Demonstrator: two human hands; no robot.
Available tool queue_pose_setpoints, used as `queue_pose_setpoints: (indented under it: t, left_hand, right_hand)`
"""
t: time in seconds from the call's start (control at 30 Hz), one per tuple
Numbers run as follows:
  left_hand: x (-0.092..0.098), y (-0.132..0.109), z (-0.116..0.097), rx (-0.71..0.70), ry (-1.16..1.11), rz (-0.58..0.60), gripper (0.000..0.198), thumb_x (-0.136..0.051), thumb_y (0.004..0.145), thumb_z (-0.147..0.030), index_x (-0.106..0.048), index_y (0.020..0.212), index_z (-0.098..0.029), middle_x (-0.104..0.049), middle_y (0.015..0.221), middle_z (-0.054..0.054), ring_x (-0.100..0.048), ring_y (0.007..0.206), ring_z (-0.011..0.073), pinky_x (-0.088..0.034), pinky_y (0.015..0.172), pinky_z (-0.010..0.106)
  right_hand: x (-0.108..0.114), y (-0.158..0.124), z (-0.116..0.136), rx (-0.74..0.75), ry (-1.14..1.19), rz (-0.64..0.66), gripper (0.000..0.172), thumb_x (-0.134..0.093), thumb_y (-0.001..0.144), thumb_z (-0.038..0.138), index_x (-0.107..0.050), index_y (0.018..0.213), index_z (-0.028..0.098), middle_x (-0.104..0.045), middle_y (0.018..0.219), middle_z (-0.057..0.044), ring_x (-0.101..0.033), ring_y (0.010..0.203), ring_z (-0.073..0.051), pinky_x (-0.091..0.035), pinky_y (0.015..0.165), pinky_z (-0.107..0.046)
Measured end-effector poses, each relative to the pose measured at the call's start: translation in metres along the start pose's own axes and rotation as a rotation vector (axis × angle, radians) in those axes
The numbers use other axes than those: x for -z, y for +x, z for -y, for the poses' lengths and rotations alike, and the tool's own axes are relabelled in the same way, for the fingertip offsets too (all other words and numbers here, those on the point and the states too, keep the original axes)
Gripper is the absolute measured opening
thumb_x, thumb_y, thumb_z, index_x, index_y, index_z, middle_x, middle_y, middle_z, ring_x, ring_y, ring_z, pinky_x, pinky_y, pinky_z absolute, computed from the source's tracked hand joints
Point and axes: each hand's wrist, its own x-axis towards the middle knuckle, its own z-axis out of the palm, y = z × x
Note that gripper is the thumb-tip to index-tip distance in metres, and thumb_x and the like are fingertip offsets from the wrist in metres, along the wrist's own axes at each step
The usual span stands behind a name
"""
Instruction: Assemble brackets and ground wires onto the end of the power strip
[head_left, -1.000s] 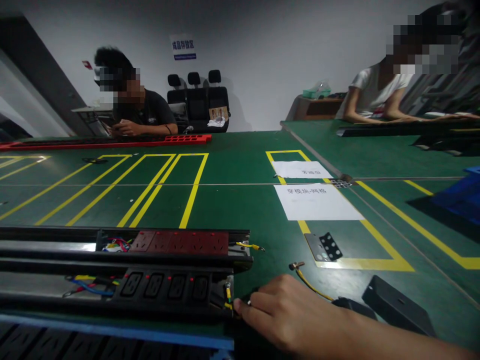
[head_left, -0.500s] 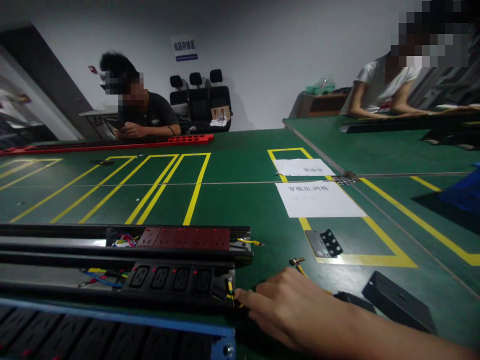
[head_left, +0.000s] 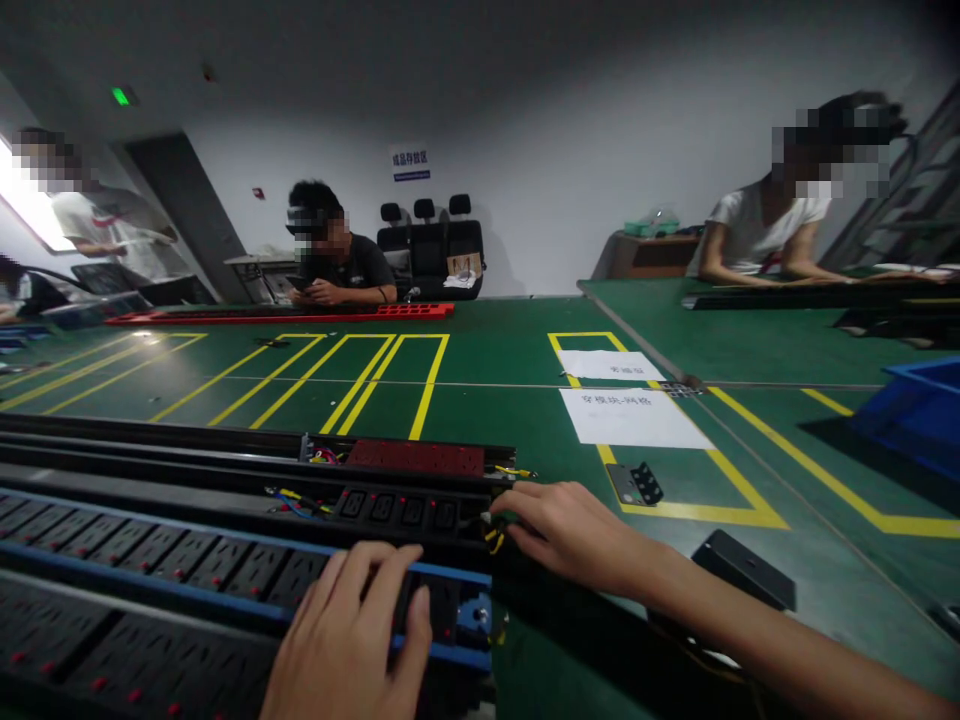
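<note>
My left hand (head_left: 360,630) rests with spread fingers on a blue-edged power strip (head_left: 247,580) fitted with black sockets. At the end of the black power strip (head_left: 397,508) behind it, my right hand (head_left: 562,530) is closed, its fingertips around a yellow-green wire (head_left: 493,541). The fingers partly cover that wire and the strip's end. Colored wires (head_left: 292,498) show in the open channel left of the black sockets. Farther back lies a strip with dark red sockets (head_left: 416,457), a short yellow wire (head_left: 516,471) sticking out at its end.
A black box (head_left: 742,568) lies beyond my right forearm. A perforated metal bracket (head_left: 636,484) and paper sheets (head_left: 637,418) lie on the taped green table (head_left: 502,345). A blue bin (head_left: 911,420) stands at right. Several people are around the tables.
My left hand has come into view onto the blue-edged strip. My right hand has shifted up at the black strip's end. The view has tilted up and swung left.
</note>
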Motion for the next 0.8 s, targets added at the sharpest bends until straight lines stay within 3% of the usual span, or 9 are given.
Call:
queue_pose_setpoints:
  t: [0.1,0.23,0.43,0.6,0.8]
  left_hand:
    - [0.013,0.045,-0.005,0.103,0.115,0.004,0.035,-0.049,0.092,-0.039,-0.071,0.115,-0.024,-0.068,0.114,0.01,-0.062,0.103,0.0286,-0.052,0.088,0.045]
    - [0.006,0.073,-0.014,0.148,0.106,0.112,0.039,-0.047,0.093,-0.041,-0.068,0.12,-0.022,-0.062,0.124,0.013,-0.058,0.112,0.0309,-0.048,0.095,0.049]
    - [-0.009,0.093,-0.03,0.231,0.143,0.129,0.056,-0.052,0.086,-0.056,-0.063,0.125,-0.019,-0.055,0.129,0.019,-0.054,0.117,0.0407,-0.049,0.089,0.058]
    - [-0.008,0.101,-0.037,0.251,0.193,0.152,0.049,-0.053,0.082,-0.05,-0.063,0.116,-0.016,-0.058,0.119,0.019,-0.055,0.111,0.039,-0.052,0.083,0.055]
    - [-0.003,0.101,-0.012,0.321,0.212,0.148,0.044,-0.053,0.08,-0.049,-0.062,0.111,-0.019,-0.059,0.116,0.015,-0.057,0.106,0.0348,-0.051,0.084,0.051]
  right_hand:
    - [-0.005,-0.01,0.011,-0.011,-0.036,-0.067,0.029,-0.052,0.091,0.015,-0.065,0.116,0.02,-0.068,0.096,-0.005,-0.06,0.073,-0.014,-0.03,0.06,-0.028]
    - [-0.017,-0.023,0.028,0.011,-0.101,-0.088,0.037,-0.05,0.091,0.018,-0.062,0.127,0.022,-0.066,0.088,-0.004,-0.055,0.065,-0.013,-0.023,0.056,-0.029]
    - [-0.033,-0.031,0.032,0.037,-0.176,-0.091,0.048,-0.045,0.091,0.015,-0.056,0.138,0.015,-0.068,0.075,-0.004,-0.053,0.055,-0.012,-0.02,0.053,-0.031]
    - [-0.041,-0.031,0.033,0.059,-0.266,-0.1,0.053,-0.045,0.087,0.012,-0.054,0.139,0.009,-0.069,0.068,-0.005,-0.054,0.049,-0.013,-0.02,0.051,-0.032]
    - [-0.043,-0.029,0.036,0.073,-0.302,-0.143,0.053,-0.051,0.084,0.013,-0.054,0.136,0.008,-0.068,0.062,-0.003,-0.054,0.045,-0.013,-0.019,0.049,-0.031]
